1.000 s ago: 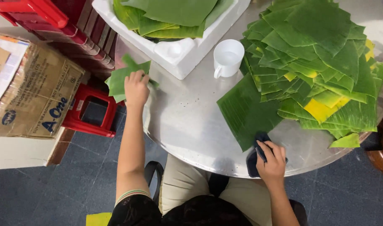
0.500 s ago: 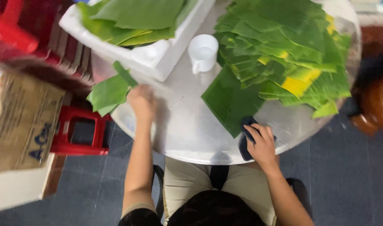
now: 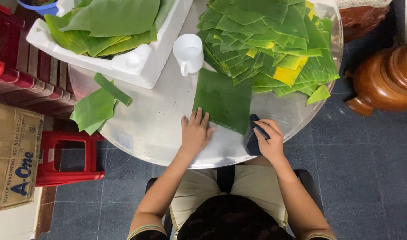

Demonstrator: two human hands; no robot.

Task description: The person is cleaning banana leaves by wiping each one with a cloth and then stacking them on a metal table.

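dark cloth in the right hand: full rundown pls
The dark cloth looks navy or black, soft fabric, bunched into a wad. The right hand grips it from above, fingers curled over it, so most is hidden. It sits on the round metal table near the front rim, at the lower right corner of the flat leaf piece, touching or just overlapping its edge. Wet or dry: cannot tell.
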